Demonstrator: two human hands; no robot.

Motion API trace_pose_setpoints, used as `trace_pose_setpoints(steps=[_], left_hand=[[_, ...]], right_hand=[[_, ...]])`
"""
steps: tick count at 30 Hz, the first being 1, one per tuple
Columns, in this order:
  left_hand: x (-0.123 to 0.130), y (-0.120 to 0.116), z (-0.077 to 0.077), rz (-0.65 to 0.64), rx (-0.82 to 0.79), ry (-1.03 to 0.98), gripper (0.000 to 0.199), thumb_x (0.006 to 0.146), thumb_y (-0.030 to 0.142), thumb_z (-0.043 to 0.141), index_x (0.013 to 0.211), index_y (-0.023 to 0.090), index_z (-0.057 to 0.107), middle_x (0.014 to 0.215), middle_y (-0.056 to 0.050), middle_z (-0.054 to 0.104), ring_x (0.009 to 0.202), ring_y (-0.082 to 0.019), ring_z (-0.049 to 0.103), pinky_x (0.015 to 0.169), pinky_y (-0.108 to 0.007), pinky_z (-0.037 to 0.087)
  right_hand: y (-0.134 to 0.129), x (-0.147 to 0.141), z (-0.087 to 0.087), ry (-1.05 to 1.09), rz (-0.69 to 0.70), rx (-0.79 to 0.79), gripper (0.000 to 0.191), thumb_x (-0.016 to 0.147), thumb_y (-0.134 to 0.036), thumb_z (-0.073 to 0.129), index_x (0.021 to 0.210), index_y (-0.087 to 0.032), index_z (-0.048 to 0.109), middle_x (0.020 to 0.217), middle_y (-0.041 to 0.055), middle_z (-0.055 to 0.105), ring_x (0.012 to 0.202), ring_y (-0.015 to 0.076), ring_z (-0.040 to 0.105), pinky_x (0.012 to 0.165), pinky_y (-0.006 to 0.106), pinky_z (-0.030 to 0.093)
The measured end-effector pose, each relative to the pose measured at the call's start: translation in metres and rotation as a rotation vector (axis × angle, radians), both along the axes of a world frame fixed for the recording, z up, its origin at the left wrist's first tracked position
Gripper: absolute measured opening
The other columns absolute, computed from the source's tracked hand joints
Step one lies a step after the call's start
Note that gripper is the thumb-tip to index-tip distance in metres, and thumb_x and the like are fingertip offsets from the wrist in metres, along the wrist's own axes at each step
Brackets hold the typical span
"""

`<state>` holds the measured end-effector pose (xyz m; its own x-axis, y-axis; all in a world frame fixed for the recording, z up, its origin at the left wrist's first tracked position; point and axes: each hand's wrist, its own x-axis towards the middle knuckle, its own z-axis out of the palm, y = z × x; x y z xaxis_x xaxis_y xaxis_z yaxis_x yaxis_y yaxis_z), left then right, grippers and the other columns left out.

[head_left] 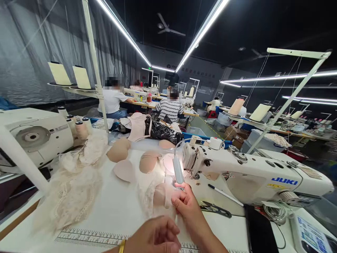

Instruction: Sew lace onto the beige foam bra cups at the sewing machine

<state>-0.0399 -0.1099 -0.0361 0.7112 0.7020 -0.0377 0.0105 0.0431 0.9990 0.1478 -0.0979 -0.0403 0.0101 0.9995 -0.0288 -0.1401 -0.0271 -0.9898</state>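
Observation:
My right hand (189, 204) pinches the edge of a pale beige bra cup (161, 195) between thumb and fingers, just in front of the sewing machine's needle area. White lace (146, 186) hangs together with the cup and spreads left across the table. Nearer to me, my left hand (157, 233) hovers above the printed ruler strip (89, 237), its fingers loosely bent, thumb apart, nothing visible in it. A lit grey lamp (178, 170) shines on the work from above. The white JUKI sewing machine (252, 175) stands to the right; its needle is hidden by the lamp.
Loose bra cups (123, 171) and a heap of cream lace (76, 186) lie left. Thread snips (216, 208), a white stick (226, 195) and a black phone (259, 228) lie right. Thread cones (81, 129) stand by another machine (34, 135). Several people work beyond.

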Motion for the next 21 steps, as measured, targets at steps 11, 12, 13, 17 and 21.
trace_pose_setpoints(steps=[11,12,13,17,21], left_hand=[[0.006,-0.009,0.021,0.668,-0.655,-0.543,0.044,0.064,0.034,0.097,0.097,0.015,0.076,0.103,-0.010,0.079,0.106,-0.032,0.073,0.086,-0.035,0.061],[0.007,-0.010,0.022,0.658,-0.688,-0.532,0.044,0.066,0.036,0.096,0.098,0.014,0.076,0.103,-0.011,0.079,0.105,-0.032,0.073,0.085,-0.034,0.062],[0.007,-0.011,0.022,0.648,-0.740,-0.519,0.043,0.070,0.039,0.093,0.099,0.013,0.077,0.103,-0.011,0.079,0.104,-0.031,0.074,0.083,-0.034,0.062],[0.007,-0.011,0.025,0.621,-0.776,-0.509,0.042,0.076,0.044,0.090,0.103,0.015,0.077,0.103,-0.010,0.079,0.102,-0.029,0.074,0.081,-0.032,0.062],[0.008,-0.009,0.031,0.650,-0.649,-0.513,0.042,0.064,0.041,0.097,0.090,0.014,0.077,0.097,-0.009,0.079,0.100,-0.030,0.074,0.080,-0.032,0.061]], right_hand=[[-0.066,-0.032,-0.038,0.175,-0.170,0.057,0.087,0.077,-0.067,0.081,0.146,-0.030,0.043,0.078,-0.0007,0.066,0.070,0.0223,0.066,0.066,0.033,0.054],[-0.066,-0.031,-0.035,0.172,-0.180,0.051,0.089,0.077,-0.067,0.082,0.148,-0.030,0.042,0.079,-0.0005,0.067,0.071,0.0223,0.067,0.068,0.033,0.055],[-0.066,-0.029,-0.033,0.167,-0.190,0.047,0.090,0.077,-0.065,0.082,0.149,-0.030,0.042,0.080,-0.0005,0.068,0.072,0.0222,0.067,0.070,0.034,0.055],[-0.064,-0.026,-0.028,0.155,-0.203,0.042,0.088,0.077,-0.064,0.083,0.148,-0.029,0.046,0.081,0.0000,0.068,0.076,0.0231,0.068,0.074,0.036,0.056],[-0.066,-0.028,-0.034,0.156,-0.205,0.038,0.086,0.075,-0.066,0.083,0.145,-0.028,0.051,0.078,0.0004,0.068,0.075,0.0238,0.068,0.072,0.036,0.056]])
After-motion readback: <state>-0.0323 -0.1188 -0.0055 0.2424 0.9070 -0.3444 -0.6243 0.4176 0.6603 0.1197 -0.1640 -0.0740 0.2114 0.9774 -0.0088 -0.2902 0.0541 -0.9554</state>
